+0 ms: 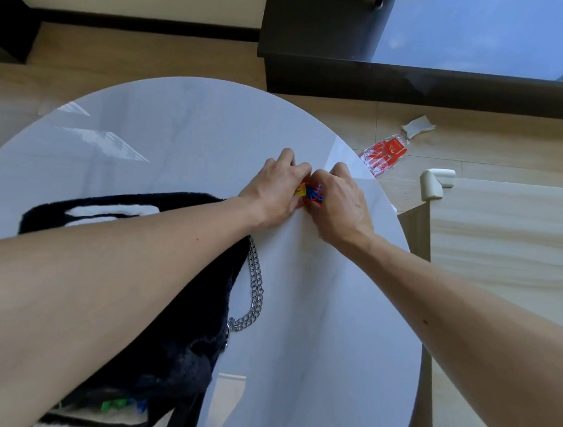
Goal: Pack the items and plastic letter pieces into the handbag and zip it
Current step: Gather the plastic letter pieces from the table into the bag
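One view is supplied. The head camera sits above the round table (167, 135), facing forward and steeply down. The wide-angle field takes in nearly the whole tabletop. Frame centre falls on the plastic letter pieces (309, 193), between the left hand (275, 190) and right hand (341, 205). Both forearms enter from the lower corners, close to the lens. The handbag (182, 338) fills the lower left; floor (489, 149) occupies the upper and right margins.
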Motion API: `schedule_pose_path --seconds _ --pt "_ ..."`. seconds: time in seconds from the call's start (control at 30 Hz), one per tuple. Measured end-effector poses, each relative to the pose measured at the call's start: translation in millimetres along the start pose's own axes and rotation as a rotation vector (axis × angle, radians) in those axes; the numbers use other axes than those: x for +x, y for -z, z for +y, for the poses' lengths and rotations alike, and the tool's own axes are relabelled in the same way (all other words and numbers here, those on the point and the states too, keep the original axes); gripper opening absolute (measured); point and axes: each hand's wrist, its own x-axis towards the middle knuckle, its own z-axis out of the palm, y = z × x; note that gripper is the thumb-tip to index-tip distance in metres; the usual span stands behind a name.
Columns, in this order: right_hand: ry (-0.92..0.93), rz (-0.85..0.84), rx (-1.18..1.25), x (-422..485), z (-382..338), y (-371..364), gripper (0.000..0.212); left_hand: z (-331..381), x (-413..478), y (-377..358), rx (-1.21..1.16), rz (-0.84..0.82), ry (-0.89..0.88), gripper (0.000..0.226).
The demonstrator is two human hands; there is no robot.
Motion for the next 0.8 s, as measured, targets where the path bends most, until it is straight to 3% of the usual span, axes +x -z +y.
schedule_pose_path --seconds 0.13,0.27,0.33,0.43,0.63,0.8 --pt "-0.012 -0.026 0.161 -6.9 10.7 8.2 0.019 5.1 -8.3 8.1 -0.29 -0.012 0.133 0.026" --pt "-0.089 -0.102 0.53 -22.6 15.0 33.1 0.023 15.2 -25.2 18.9 -1.005 -0.192 0.373 0.016" --pt "-0.063 -0.122 0.569 -33.0 11.7 46.7 0.023 27.2 -37.9 21.8 -1.291 -0.255 0.438 0.013" --pt "0.009 -0.092 0.509 -50.7 -2.0 63.8 0.021 48.4 -57.1 22.0 -1.662 -0.24 0.523 0.026" --pt "0.155 -0.109 0.159 -93.4 -45.0 88.2 0.032 89.2 -96.8 17.8 -2.086 -0.089 0.685 0.062" --pt "0.186 -0.103 0.123 -135.9 -73.0 103.7 0.046 94.7 -131.6 22.2 -2.235 0.033 0.722 0.047"
